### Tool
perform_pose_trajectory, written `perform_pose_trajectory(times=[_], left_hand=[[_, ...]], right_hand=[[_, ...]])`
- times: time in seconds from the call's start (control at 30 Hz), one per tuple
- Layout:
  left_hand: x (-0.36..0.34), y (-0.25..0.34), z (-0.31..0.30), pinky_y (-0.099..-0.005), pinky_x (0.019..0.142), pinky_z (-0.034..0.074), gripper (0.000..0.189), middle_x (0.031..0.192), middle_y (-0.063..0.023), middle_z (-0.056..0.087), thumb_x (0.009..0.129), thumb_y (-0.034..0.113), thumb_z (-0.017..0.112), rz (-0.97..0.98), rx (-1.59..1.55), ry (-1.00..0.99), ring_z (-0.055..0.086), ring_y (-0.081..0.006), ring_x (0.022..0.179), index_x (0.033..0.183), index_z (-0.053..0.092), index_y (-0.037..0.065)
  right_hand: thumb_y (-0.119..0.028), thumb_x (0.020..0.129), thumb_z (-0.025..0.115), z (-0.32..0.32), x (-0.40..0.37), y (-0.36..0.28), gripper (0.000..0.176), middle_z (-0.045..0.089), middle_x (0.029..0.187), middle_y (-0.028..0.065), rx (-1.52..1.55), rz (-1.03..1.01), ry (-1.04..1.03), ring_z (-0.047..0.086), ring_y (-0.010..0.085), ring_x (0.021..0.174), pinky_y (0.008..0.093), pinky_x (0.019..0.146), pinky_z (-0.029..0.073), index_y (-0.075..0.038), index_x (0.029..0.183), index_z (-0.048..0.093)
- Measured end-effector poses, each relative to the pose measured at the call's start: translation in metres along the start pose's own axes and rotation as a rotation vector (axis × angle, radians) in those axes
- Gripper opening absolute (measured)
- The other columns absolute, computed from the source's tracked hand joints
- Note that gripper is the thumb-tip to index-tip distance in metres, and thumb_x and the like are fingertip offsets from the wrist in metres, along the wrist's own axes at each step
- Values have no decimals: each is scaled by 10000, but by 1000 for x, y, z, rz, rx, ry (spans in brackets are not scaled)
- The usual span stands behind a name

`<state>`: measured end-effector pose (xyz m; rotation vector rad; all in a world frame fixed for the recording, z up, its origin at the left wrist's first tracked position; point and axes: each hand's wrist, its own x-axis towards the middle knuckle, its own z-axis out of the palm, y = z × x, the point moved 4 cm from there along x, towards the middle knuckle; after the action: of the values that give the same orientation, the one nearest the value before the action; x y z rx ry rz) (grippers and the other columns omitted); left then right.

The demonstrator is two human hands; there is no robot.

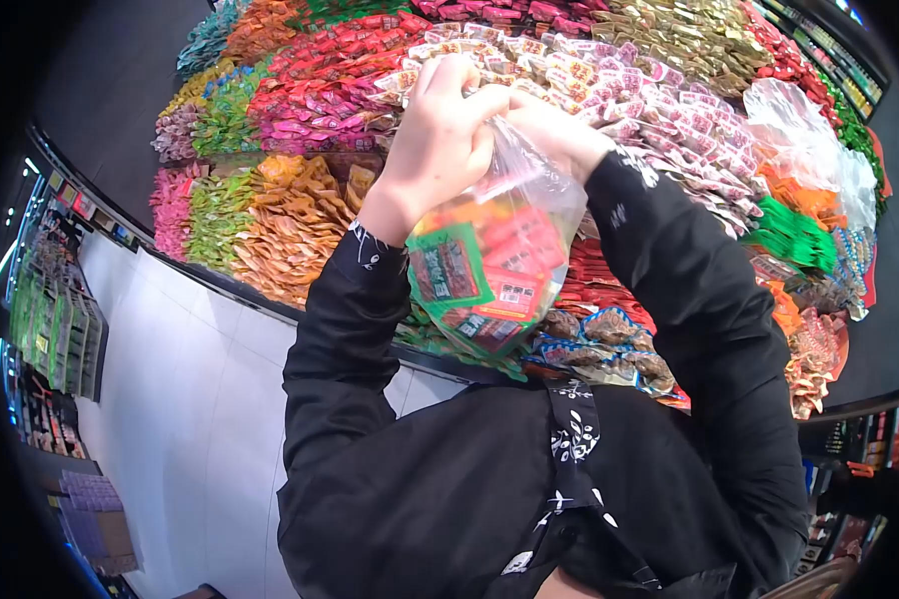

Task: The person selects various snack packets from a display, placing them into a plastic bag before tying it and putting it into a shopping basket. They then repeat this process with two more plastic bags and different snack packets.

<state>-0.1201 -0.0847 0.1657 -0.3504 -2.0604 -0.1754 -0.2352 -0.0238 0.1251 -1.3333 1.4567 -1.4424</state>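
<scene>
A clear plastic bag (566,200) hangs in front of my chest, filled with small snack packets. A green-edged packet (448,277) and a red and white packet (514,297) show through its side. My left hand (440,140) is closed at the gathered neck of the bag. My right hand (549,130) meets it there, its fingers closed on the same neck and partly hidden. Just how the fingers grip the plastic cannot be made out.
A broad display is heaped with wrapped snacks, among them orange packets (295,225), red packets (340,65) and green packets (794,235). Loose clear plastic bags (789,130) lie on its right side. Shelves (55,319) stand at the left across a pale tiled floor (190,399).
</scene>
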Motion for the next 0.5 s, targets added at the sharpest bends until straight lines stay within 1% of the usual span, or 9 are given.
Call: perform_pose_trajectory(times=[0.03,0.1,0.17,0.2,0.23,0.33,0.37,0.43,0.5], left_hand=[[-3,-5,-3,-391,747,427,150,847,-119,460,633,-2,564,-24,-13,3,477,-308,870,767,572,65],[-7,-16,-5,-368,752,431,125,862,-119,487,627,7,563,-42,-129,-63,497,-299,833,744,563,51],[-9,-30,-3,-364,752,434,112,855,-120,507,627,18,568,-44,-335,-126,513,-298,810,734,550,43],[-12,-36,0,-327,731,439,108,821,-77,533,693,-2,548,40,-439,-135,546,-226,794,793,525,32],[-17,-44,4,-310,724,438,109,812,-56,534,727,-6,537,-116,-646,-191,546,-190,802,828,518,30],[-32,-52,16,-217,685,412,126,828,26,514,880,2,500,-506,-1191,-388,497,-39,802,1005,487,11],[-31,-56,13,-213,670,406,137,825,28,515,885,14,516,-476,-1107,-395,489,-39,772,1020,490,11],[-30,-62,8,-205,640,395,166,817,30,516,896,40,547,-419,-936,-400,475,-40,713,1051,495,11],[-28,-61,4,-218,577,370,91,749,0,512,870,60,604,-327,-866,-280,459,-50,659,936,565,11]], right_hand=[[-157,932,539,9,-4,7,193,605,922,26,422,46,54,602,77,803,251,674,515,-49,1090,557],[-147,957,502,15,-14,21,193,584,967,25,577,103,-102,595,74,847,237,712,523,-54,1123,530],[-211,948,531,28,-40,3,354,571,1161,42,313,318,-151,577,91,970,247,791,504,-33,1252,507],[-263,954,517,18,-42,6,382,563,1190,43,39,255,-187,572,90,979,248,812,492,-35,1261,513],[-314,959,503,12,-42,7,416,556,1220,44,-233,190,-218,568,88,988,249,834,480,-36,1269,519],[-337,987,412,5,-57,-12,438,591,1154,38,-114,344,-111,549,110,1028,273,922,424,-21,1273,512],[-351,995,376,6,-62,-21,459,604,1138,45,-11,479,-36,549,122,1022,281,935,412,-5,1263,514],[-308,952,489,-3,-73,-36,407,624,1094,52,-283,326,5,559,126,966,292,870,439,13,1196,542],[-278,895,600,-9,-82,-39,366,638,1052,52,-486,144,-108,578,142,922,301,810,463,12,1117,585]])
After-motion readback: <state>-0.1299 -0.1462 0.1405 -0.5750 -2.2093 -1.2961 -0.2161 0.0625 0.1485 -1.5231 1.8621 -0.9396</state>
